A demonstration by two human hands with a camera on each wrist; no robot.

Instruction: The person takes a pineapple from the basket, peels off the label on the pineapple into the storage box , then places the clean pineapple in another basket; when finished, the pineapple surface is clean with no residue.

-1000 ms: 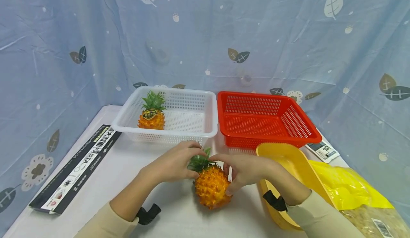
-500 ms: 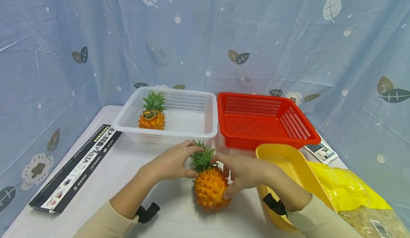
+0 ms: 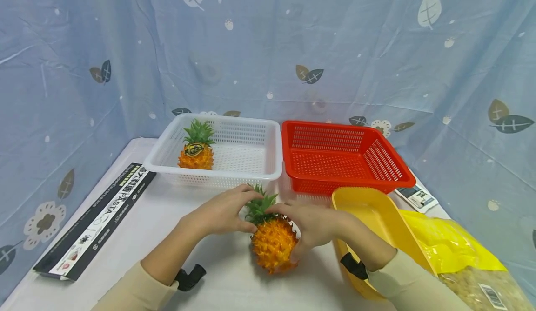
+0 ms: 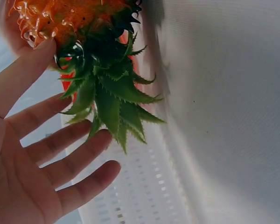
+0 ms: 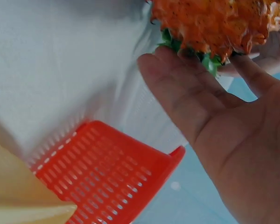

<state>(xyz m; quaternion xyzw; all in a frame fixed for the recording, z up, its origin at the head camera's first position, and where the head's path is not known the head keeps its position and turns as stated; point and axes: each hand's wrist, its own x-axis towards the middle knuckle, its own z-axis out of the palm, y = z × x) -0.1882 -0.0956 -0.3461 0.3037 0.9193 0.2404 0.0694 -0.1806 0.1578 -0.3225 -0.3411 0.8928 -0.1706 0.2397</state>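
a spiky orange pineapple [image 3: 274, 246] lies between the two hands, its green crown [image 3: 256, 207] pointing up and left. the left hand [image 3: 219, 211] spreads wide beside the crown. the right hand [image 3: 313, 225] curves about the fruit's right side; whether it grips, i cannot tell. behind, a white basket [image 3: 234, 175] holds another pineapple [image 3: 197, 160].

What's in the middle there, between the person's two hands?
A spiky orange pineapple, between the left hand and the right hand. The head view shows it, with its green leaves pointing toward the white basket.
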